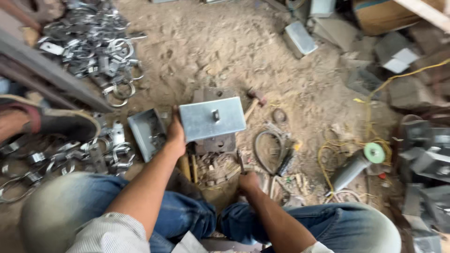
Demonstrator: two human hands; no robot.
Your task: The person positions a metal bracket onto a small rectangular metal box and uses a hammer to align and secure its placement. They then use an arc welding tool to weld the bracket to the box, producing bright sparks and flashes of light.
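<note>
Far left, a heap of metal clamps (pixel 89 42) lies on the sandy ground, with more rings (pixel 61 154) beside the knee and someone else's sandalled foot (pixel 51 124) just above them. Next, an open grey box (pixel 147 132) rests tilted on the dirt. The left hand (pixel 174 136) is clamped on the left edge of a flat metal plate (pixel 212 118), holding it level over a dark block (pixel 213 143). To do this well, I judge the plate should sit square on the block and be gripped firmly at the edge, fingers clear of the middle slot. The right hand (pixel 248 182) is closed low down — around what, I cannot tell. A hammer (pixel 254 99) lies behind the plate; a grinder (pixel 358 161) with yellow cord (pixel 375 93) sits right. The far-right metal pieces (pixel 426 154) are cut off and blurred.
</note>
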